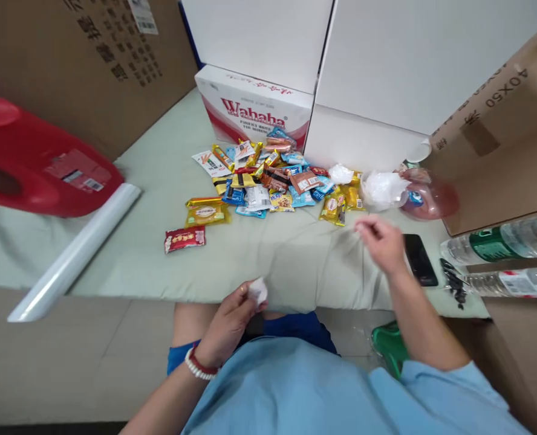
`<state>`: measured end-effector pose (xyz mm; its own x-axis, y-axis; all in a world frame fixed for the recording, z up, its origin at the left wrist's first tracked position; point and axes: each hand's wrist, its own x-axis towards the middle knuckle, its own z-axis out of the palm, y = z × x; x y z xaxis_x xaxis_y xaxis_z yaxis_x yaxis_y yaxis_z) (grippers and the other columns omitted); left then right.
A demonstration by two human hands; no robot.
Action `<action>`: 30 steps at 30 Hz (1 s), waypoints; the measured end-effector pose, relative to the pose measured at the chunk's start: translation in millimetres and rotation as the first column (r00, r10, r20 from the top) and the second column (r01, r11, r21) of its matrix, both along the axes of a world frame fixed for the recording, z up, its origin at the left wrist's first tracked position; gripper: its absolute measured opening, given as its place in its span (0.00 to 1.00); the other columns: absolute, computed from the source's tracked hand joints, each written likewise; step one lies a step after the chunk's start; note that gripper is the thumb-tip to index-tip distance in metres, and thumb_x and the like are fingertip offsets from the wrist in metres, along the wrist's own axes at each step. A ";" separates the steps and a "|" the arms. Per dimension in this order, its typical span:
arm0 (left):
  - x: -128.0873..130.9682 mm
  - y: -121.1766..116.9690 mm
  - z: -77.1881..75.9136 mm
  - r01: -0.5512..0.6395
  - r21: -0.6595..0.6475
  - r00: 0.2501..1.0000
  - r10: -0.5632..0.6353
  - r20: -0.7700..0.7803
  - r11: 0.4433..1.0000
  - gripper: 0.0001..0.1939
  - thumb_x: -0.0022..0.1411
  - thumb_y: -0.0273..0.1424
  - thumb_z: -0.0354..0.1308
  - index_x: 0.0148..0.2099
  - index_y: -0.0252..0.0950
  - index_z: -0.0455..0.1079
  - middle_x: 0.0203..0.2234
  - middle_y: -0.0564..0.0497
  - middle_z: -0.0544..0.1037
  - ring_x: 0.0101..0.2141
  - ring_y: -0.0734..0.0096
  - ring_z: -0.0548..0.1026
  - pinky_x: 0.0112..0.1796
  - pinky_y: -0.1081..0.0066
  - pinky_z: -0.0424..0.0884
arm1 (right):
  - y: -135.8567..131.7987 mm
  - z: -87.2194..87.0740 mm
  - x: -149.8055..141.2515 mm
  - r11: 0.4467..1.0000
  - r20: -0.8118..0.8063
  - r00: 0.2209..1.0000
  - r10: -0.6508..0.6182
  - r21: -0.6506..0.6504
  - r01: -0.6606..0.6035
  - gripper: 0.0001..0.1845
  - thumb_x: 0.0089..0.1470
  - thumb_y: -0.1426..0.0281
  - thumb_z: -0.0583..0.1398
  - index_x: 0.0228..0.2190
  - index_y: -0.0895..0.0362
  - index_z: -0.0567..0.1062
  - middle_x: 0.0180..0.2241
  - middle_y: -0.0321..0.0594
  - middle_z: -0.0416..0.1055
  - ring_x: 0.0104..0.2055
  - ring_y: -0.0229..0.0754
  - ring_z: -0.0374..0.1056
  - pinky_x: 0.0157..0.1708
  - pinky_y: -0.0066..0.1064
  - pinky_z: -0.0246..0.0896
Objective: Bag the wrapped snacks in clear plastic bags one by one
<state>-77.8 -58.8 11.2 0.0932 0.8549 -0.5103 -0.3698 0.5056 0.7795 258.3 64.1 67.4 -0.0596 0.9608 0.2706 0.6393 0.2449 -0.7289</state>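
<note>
Pinching a small white item [258,292] between thumb and fingers: your left hand [231,317], at the near edge of the pale-green table [136,266]. Your right hand [383,243], farther in, sits beside the black phone [419,260], fingers curled; can't tell whether they grip anything. Beyond, heaped snack packets [275,180]; behind them, a Wahaha carton [257,115].
</note>
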 end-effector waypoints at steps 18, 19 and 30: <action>22.2 17.5 -14.8 0.034 0.210 0.994 -0.011 -0.110 0.977 0.20 0.57 0.46 0.69 0.35 0.36 0.70 0.26 0.56 0.74 0.29 0.74 0.70 0.34 0.73 0.66 | -78.9 -68.3 -136.2 0.721 -0.703 0.709 -0.048 -0.516 -0.463 0.22 0.49 0.52 0.70 0.38 0.54 0.77 0.31 0.35 0.73 0.27 0.35 0.63 0.24 0.27 0.60; 21.5 18.0 -15.2 0.030 0.215 0.995 -0.009 -0.100 0.976 0.20 0.58 0.47 0.69 0.35 0.35 0.71 0.26 0.55 0.74 0.29 0.74 0.70 0.34 0.73 0.66 | -79.0 -69.3 -141.1 0.709 -0.708 0.705 -0.047 -0.521 -0.476 0.21 0.49 0.53 0.71 0.36 0.54 0.77 0.29 0.34 0.72 0.25 0.34 0.61 0.23 0.27 0.59; -2.1 27.4 -19.0 -0.183 0.124 0.982 0.177 0.058 0.975 0.20 0.49 0.41 0.76 0.32 0.36 0.71 0.28 0.55 0.75 0.28 0.78 0.70 0.32 0.75 0.65 | -78.0 -71.3 -121.2 0.754 -0.749 0.636 -0.186 -0.524 -0.397 0.19 0.47 0.56 0.73 0.30 0.55 0.75 0.22 0.30 0.62 0.24 0.33 0.55 0.24 0.26 0.52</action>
